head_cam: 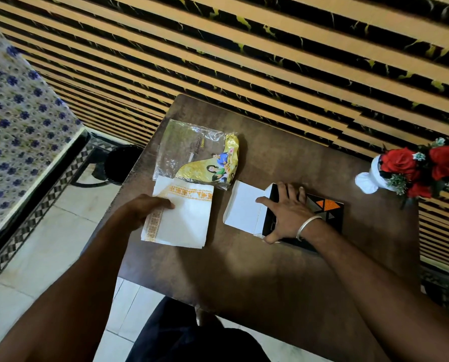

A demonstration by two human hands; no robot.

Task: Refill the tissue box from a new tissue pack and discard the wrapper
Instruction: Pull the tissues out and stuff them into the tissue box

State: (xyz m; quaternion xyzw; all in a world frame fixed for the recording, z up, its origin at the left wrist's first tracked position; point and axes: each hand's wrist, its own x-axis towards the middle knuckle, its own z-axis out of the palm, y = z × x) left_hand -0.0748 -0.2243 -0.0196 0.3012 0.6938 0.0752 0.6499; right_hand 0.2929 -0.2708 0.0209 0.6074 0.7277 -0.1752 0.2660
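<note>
A stack of white tissues (184,218) with an orange patterned border lies on the brown table (244,270), and my left hand (150,207) grips its left edge. Behind it lies the clear and gold plastic wrapper (194,155), flat and partly over the stack's far edge. To the right sits the black tissue box (325,207) with orange and grey triangles. Its white end flap (241,210) hangs open toward the tissues. My right hand (286,212) presses flat on the box's top, fingers spread.
A white vase with red roses (411,168) stands at the table's right rear. A black bin (121,163) sits on the tiled floor left of the table, next to a bed with a blue-flowered cover (17,121). A striped wall runs behind.
</note>
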